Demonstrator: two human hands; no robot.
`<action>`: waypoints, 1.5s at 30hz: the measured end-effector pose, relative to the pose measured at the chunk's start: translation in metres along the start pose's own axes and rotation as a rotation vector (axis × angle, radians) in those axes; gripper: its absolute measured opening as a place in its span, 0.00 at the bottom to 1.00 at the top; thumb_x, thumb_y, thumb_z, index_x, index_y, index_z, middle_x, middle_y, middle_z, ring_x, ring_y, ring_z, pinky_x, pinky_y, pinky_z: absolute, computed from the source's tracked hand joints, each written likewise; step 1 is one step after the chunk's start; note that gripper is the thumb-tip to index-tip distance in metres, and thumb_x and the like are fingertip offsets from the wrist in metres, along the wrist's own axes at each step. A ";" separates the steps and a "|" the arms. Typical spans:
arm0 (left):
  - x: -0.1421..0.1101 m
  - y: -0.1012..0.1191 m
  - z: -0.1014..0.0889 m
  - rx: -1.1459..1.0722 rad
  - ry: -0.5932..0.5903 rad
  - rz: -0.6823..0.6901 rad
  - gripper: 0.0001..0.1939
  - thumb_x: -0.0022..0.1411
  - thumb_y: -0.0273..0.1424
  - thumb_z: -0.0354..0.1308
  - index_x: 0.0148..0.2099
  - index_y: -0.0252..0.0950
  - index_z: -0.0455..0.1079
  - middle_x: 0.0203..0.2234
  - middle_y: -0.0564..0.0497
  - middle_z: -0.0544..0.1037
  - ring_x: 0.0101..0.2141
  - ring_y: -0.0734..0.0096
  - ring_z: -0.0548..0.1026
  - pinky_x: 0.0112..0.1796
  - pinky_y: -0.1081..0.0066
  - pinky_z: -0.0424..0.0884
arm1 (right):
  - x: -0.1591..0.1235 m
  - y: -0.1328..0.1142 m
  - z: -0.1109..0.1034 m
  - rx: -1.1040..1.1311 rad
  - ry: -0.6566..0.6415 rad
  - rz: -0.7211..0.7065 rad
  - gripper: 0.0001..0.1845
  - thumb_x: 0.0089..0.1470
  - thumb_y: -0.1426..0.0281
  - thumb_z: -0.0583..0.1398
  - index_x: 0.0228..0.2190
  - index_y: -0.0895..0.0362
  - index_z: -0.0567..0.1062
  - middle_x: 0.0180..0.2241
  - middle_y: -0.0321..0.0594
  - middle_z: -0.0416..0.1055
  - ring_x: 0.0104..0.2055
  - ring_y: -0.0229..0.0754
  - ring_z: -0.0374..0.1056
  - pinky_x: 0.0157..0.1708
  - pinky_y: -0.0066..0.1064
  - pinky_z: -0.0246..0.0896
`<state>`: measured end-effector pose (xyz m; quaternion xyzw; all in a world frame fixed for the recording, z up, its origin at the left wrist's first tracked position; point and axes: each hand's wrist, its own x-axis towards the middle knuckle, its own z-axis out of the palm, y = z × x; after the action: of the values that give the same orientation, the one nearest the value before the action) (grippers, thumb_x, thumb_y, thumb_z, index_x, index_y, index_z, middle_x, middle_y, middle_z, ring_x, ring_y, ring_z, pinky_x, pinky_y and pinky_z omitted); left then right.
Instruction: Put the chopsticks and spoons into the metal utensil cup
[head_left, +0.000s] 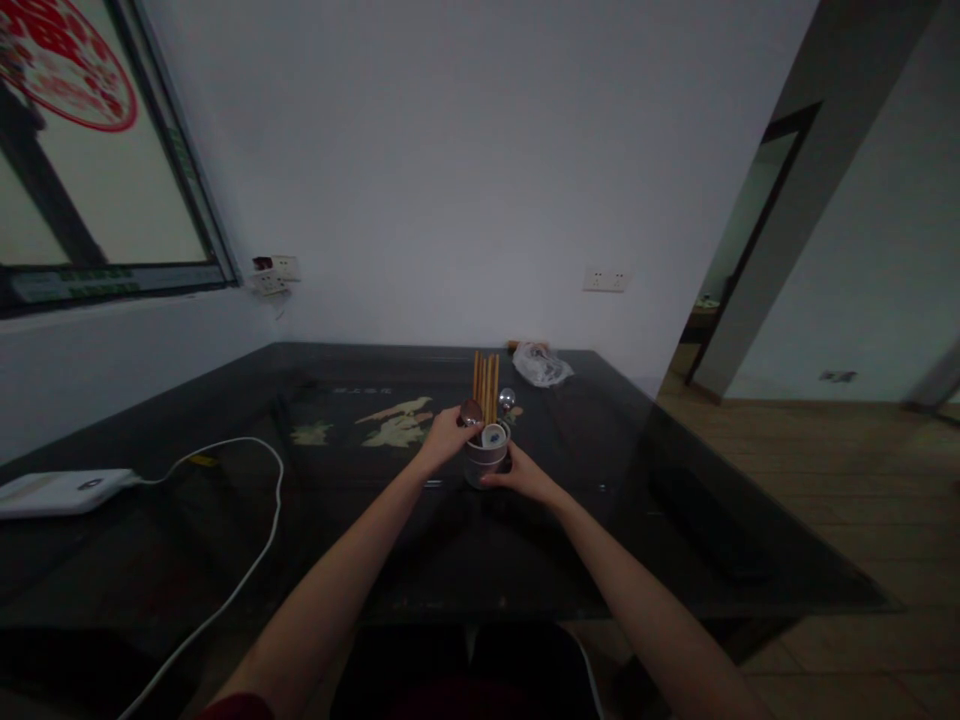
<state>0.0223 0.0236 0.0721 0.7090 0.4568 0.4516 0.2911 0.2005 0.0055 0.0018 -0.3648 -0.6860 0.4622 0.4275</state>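
Note:
A round utensil holder (484, 465) stands upright on the dark glossy table, in front of me. My right hand (529, 475) is closed around its right side, the thumb across the front. Several wooden chopsticks (486, 385) rise from the holder. Also in it are a white spoon (494, 437) with a small dark mark and a shiny round-headed metal spoon (508, 398) at the right. At the left rim, my left hand (447, 437) pinches another metal spoon (471, 412), bowl end up. The lower ends of the utensils are hidden inside the holder.
A crumpled clear plastic bag (541, 366) lies near the wall. At the left rests a white device (71, 492) with a white cable (280, 480) curving over the table's front edge. A dark long object (709, 520) lies on the right. The black table (585, 560) carries a printed bird design.

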 end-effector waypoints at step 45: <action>-0.011 0.052 -0.038 -0.155 0.372 0.210 0.17 0.60 0.41 0.54 0.34 0.31 0.73 0.30 0.45 0.80 0.33 0.67 0.78 0.37 0.69 0.72 | -0.001 -0.002 0.000 -0.027 -0.001 0.006 0.44 0.32 0.66 0.72 0.52 0.57 0.63 0.52 0.47 0.67 0.55 0.49 0.62 0.57 0.45 0.53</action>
<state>0.0056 -0.0080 0.1273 0.6326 0.3902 0.6362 0.2071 0.2011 0.0040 0.0038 -0.3724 -0.6912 0.4545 0.4208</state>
